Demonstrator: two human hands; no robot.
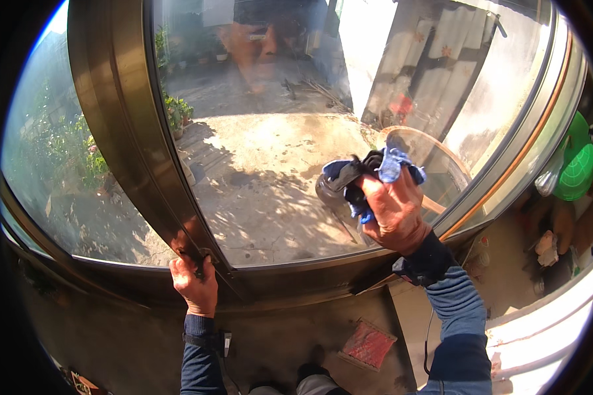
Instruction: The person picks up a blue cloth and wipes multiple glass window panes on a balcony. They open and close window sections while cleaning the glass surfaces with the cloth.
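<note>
My right hand (395, 212) holds a bunched blue and black cloth (358, 177) up to the large glass pane (276, 207). Whether the whole cloth touches the glass cannot be told. Lower left, my left hand (195, 286) grips a small dark latch (199, 264) at the foot of the bronze-coloured metal upright (128, 123). This upright parts the large pane from a second glass pane (79, 173) on the left. Beneath both panes runs the dark bottom rail (301, 281). A person's reflection shows in the upper glass.
Behind the glass lie a concrete yard (262, 143), potted plants (175, 111) and a round-rimmed object (425, 143). On the floor by my feet sits a small stool with a red top (368, 344). A green plastic basket (575, 168) is at the right, near a patterned curtain (538, 340).
</note>
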